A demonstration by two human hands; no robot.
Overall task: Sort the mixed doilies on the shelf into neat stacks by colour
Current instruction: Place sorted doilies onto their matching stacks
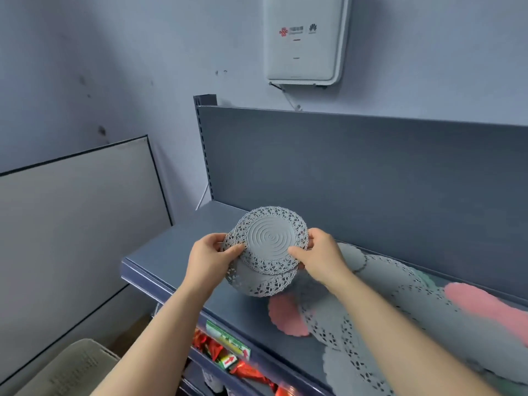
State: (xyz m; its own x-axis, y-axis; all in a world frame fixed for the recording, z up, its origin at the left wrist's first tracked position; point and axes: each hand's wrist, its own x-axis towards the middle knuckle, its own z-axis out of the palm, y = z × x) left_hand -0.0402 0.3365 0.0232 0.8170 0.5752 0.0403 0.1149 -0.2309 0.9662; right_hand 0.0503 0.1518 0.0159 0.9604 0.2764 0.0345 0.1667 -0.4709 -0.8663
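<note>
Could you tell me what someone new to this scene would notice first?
The eye goes straight to the grey doilies held up at centre, pinched between the left hand and the right hand above the shelf. Next come the pink doilies among loose grey ones on the right, and the white box on the wall above.

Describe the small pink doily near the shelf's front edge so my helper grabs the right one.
On the dark grey metal shelf, look just right of the held grey doilies. The small scalloped pink doily lies there, partly under grey lace, much smaller than the large pink doily far right.
</note>
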